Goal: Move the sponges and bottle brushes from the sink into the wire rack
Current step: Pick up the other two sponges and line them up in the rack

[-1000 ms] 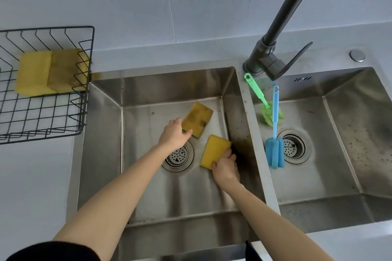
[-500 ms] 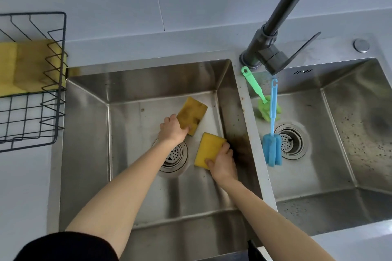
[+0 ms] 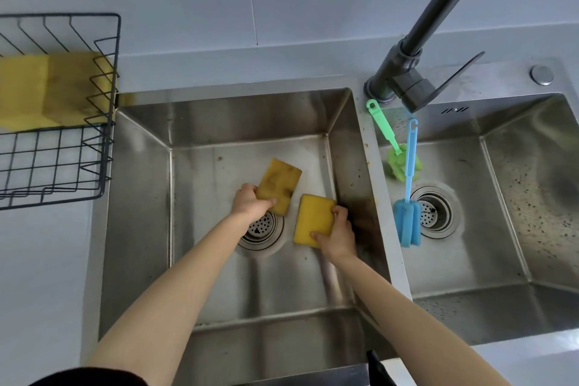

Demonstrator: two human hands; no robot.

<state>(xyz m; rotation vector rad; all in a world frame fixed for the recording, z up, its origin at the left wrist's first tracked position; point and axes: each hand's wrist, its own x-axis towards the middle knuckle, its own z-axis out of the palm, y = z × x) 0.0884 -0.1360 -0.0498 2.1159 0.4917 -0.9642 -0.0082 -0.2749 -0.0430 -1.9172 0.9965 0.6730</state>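
Head view. The person stands at a double sink [image 3: 369,147] and reaches both arms into the left basin. The left hand [image 3: 250,204] grasps the near end of the stained sponge [image 3: 279,184], thumb on top and fingers curled under its left edge. The right hand [image 3: 336,233] grasps the clean yellow sponge [image 3: 313,219] along its right and near edges, thumb on the near corner and fingertips over the far right corner. Both sponges are low in the basin, just beside the drain strainer [image 3: 261,227]; whether either has left the basin floor cannot be told.

Step in hand: pickup of the two sponges, one per hand. Grasp appears complete on both.

The wire rack [image 3: 106,122] sits on the counter to the far left, well apart from the hands. It already holds two sponges [image 3: 47,88], side by side against its far wall.

Next move, as judged: lift both sponges clear of the basin wall, carry them left over the rack's rim and lower them into the open near portion. The right hand has the longer crossing.

Remaining: the green bottle brush [image 3: 383,128] leans against the divider in the right basin, and the blue bottle brush [image 3: 410,172] lies across its head, foam end beside the right drain. Neither is touched.
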